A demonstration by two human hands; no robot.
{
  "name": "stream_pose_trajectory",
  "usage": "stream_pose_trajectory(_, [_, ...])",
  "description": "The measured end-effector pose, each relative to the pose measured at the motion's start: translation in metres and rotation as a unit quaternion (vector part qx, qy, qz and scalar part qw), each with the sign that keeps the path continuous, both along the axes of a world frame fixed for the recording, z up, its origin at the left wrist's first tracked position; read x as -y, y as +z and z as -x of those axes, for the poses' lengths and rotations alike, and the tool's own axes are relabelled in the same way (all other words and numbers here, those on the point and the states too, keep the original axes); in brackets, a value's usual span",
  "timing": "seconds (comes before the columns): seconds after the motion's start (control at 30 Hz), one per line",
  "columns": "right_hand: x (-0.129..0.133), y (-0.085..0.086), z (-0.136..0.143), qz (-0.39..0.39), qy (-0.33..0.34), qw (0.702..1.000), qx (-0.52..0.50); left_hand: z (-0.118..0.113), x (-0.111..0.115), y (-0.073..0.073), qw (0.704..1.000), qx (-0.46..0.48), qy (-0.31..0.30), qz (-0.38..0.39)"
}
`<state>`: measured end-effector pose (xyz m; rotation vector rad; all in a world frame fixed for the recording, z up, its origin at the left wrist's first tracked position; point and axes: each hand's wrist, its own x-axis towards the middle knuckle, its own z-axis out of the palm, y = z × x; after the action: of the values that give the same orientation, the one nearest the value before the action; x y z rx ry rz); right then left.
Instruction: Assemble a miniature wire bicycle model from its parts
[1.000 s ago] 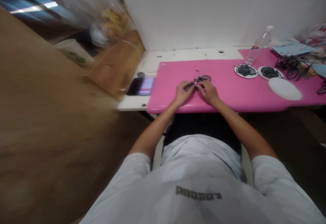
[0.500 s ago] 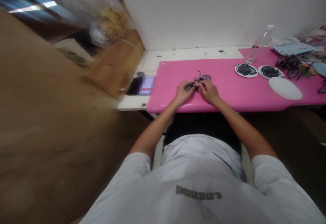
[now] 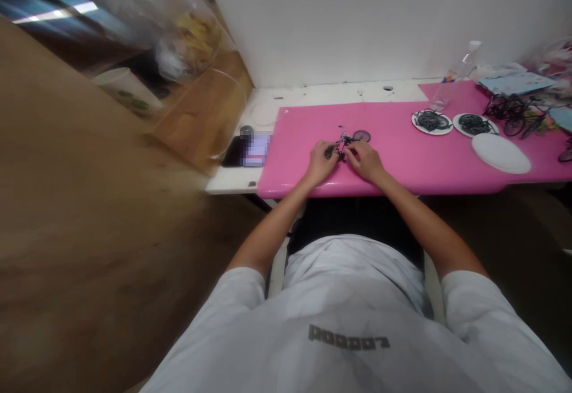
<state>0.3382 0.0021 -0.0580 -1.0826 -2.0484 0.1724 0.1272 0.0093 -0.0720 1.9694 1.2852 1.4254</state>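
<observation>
Left hand (image 3: 322, 159) and right hand (image 3: 364, 159) pinch the small bike (image 3: 343, 143); plates (image 3: 431, 122) at two o'clock on pink tabletop (image 3: 393, 170), my view.

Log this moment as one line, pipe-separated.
left hand: on small model bicycle | right hand: on same bicycle | surface: pink mat | right side: two plates of dark parts, clear bottle

We look through a single head-worn camera that faces forward and steeply down, over the white shirt (image 3: 348, 298) filling the near side. Our wide view sets both hands, the left (image 3: 322, 162) and the right (image 3: 367, 162), at mid-distance around the toy bicycle (image 3: 361, 136), too small for fine detail. We also take in the pink mat (image 3: 304, 125), the far wall (image 3: 357, 24) and a blurred brown surface (image 3: 67, 172) at left.
</observation>
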Motion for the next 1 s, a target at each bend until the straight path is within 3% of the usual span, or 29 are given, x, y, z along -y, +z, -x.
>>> stream_pose_trajectory(0.3, [0.0012, 0.0025, 0.0007, 0.002, 0.006, 1.0, 0.001, 0.0009, -0.0002, -0.0008, 0.999, 0.003, -0.032, 0.009])
stream_pose_trajectory(0.67, [0.0013, 0.0038, 0.0005, 0.006, 0.004, 1.0, -0.001, 0.0044, -0.0014, 0.0018, 0.989, 0.102, -0.085, 0.072])
stream_pose_trajectory(1.0, [-0.0004, 0.0013, 0.0002, 0.007, 0.006, 1.0, 0.004, 0.0037, 0.0015, 0.0058, 0.984, 0.126, -0.096, 0.085])
